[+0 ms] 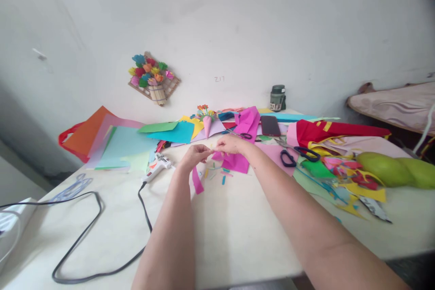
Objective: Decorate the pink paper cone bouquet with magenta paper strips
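Note:
Over the middle of the table, my left hand (196, 155) and my right hand (231, 144) meet with fingertips pinched together. Something small and pale seems to be between them, too small to name. A strip of magenta paper (197, 182) lies just below my left hand. Beneath my right hand is a larger crumpled piece of magenta paper (237, 163), partly covered by the hand. Small colored paper slips (223, 180) are scattered on the tabletop in front of both hands. Left of my left hand rests a white glue gun (158, 167) with a black cord.
Colored paper sheets (129, 142) spread at the left. A pink paper cone with flowers (207, 124), a phone (270, 125) and a green bottle (277, 98) stand or lie behind. Scissors (299, 154) and paper scraps (362, 181) are at right. The cord (98, 208) loops at left.

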The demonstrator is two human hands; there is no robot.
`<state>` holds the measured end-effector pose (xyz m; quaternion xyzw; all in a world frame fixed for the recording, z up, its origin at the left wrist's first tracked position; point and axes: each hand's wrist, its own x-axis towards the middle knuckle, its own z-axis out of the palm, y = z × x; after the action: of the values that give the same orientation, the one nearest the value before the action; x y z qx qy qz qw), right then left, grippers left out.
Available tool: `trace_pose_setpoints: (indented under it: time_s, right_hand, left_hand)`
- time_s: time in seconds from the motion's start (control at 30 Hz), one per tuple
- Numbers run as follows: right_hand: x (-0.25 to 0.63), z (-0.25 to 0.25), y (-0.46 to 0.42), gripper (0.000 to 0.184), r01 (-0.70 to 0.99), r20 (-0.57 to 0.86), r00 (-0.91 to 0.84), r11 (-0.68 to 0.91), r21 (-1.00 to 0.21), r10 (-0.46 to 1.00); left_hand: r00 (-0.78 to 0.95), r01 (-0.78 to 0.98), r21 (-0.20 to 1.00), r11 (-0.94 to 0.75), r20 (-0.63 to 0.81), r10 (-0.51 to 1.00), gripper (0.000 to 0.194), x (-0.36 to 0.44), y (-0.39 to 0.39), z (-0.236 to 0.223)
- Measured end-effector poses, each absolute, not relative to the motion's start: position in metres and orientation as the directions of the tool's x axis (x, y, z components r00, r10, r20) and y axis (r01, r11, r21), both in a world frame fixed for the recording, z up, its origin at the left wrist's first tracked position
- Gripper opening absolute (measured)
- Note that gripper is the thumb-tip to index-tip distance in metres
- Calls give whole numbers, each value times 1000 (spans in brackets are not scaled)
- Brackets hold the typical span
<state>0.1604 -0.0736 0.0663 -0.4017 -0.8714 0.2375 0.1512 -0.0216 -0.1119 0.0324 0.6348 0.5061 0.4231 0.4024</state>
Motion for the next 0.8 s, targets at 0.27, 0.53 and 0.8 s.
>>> trace_pose_setpoints:
  time_s: [0.27,0.53,0.8]
  right_hand:
    - [161,60,-69,25,542,146,-677,623,-564,721]
    - [172,61,-67,27,564,139,-652,599,-568,745]
    - [168,59,-67,25,528,143,-673,606,-595,726]
  left_hand:
    - [103,319,937,-144,117,988,35,-22,-114,33]
    - [132,275,952,-136,102,986,35,-30,-116,32]
    - [139,266,953,-144,110,984,34,-23,-118,35]
